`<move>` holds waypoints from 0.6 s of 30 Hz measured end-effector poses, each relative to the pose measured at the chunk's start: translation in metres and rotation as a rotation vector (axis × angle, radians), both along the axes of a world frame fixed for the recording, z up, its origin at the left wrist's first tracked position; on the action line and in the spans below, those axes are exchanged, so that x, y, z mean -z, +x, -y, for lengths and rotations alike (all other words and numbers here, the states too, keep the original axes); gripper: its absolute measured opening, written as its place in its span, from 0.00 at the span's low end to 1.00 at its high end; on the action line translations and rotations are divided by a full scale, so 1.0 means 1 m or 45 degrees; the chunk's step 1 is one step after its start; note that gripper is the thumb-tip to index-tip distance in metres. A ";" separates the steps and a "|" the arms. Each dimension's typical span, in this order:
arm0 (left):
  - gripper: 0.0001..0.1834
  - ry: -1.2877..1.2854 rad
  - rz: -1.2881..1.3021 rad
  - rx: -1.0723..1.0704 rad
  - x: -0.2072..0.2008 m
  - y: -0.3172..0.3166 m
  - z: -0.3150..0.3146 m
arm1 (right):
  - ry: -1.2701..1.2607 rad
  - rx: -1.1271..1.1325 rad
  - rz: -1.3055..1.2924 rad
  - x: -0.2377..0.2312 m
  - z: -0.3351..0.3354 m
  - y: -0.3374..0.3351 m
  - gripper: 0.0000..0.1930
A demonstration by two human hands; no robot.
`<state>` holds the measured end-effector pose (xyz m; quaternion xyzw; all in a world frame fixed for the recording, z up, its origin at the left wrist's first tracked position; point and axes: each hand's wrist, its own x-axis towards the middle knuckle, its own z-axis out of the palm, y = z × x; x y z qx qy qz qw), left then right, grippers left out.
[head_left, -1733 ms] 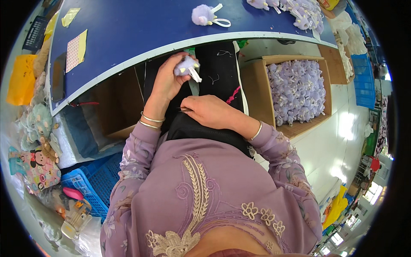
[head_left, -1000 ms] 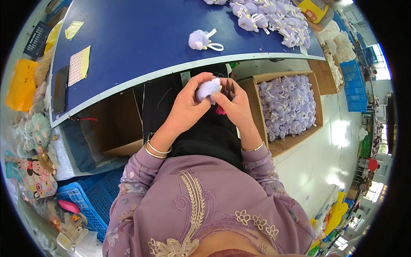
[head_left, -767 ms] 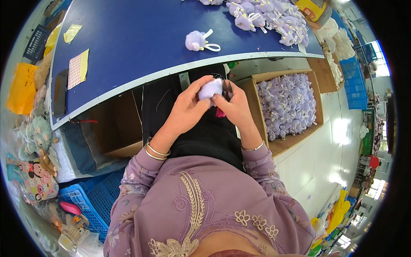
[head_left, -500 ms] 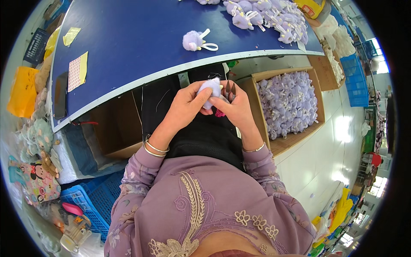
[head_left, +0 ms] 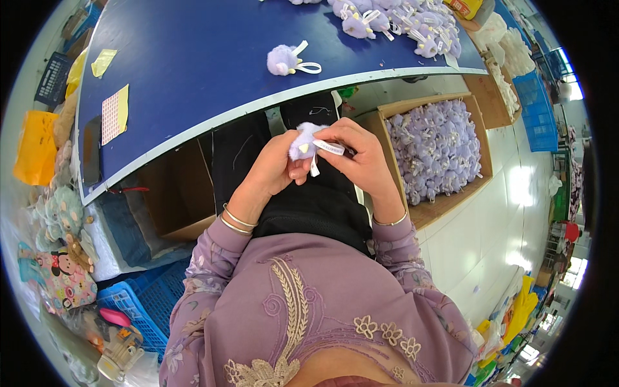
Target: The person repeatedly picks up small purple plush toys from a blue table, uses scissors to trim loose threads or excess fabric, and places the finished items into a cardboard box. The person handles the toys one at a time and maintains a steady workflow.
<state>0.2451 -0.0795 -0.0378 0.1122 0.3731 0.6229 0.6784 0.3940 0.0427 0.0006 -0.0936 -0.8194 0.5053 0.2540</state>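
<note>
Over my lap, my left hand (head_left: pixel 276 161) grips a small lilac plush toy (head_left: pixel 303 143) with a pale yellow bit on its side. The thumb and fingers of my right hand (head_left: pixel 360 155) are pinched on a white ribbon label (head_left: pixel 330 148) that comes off the toy. Another white strip hangs below the toy between the hands. Something dark shows in part behind the right fingers; I cannot make out what it is. A matching lilac plush (head_left: pixel 282 60) with a white loop lies alone on the blue table.
The blue table (head_left: pixel 193 71) has a white edge facing me. A pile of lilac plush toys (head_left: pixel 412 26) covers its far right. At right stands a cardboard box (head_left: pixel 445 205) full of them. A dark phone (head_left: pixel 92 151) and a sticker sheet (head_left: pixel 115 116) lie at left, above a blue crate (head_left: pixel 132 313).
The toy has been turned and its white labels now show. The right fingers have moved onto one label. The dark-bladed snips seen by the right hand earlier no longer show clearly.
</note>
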 end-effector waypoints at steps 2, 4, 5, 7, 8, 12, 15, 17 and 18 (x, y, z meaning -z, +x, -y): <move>0.24 -0.030 0.064 0.121 0.002 -0.001 0.000 | 0.042 0.039 0.025 -0.003 -0.001 0.001 0.11; 0.26 0.001 0.097 0.328 0.004 -0.002 0.000 | 0.090 0.046 0.016 -0.001 -0.003 0.002 0.10; 0.29 -0.111 0.065 0.298 0.003 0.003 -0.002 | 0.113 0.051 0.035 -0.003 -0.002 0.001 0.09; 0.29 -0.127 0.115 0.314 0.004 0.002 -0.002 | 0.157 0.059 0.072 -0.014 0.000 -0.001 0.08; 0.28 -0.135 0.140 0.322 0.006 0.001 -0.002 | 0.144 0.040 0.082 -0.011 -0.001 0.000 0.07; 0.29 -0.067 0.010 0.346 0.016 0.001 -0.005 | -0.149 0.152 0.237 -0.004 -0.003 -0.001 0.07; 0.30 -0.099 -0.238 0.023 0.001 0.008 -0.008 | -0.376 0.334 0.301 -0.001 -0.004 -0.002 0.09; 0.30 -0.007 -0.303 -0.021 0.002 0.006 -0.008 | -0.432 0.402 0.257 0.009 -0.009 -0.002 0.11; 0.30 0.039 -0.334 -0.043 0.001 0.005 -0.008 | -0.473 0.401 0.267 0.013 -0.011 -0.001 0.11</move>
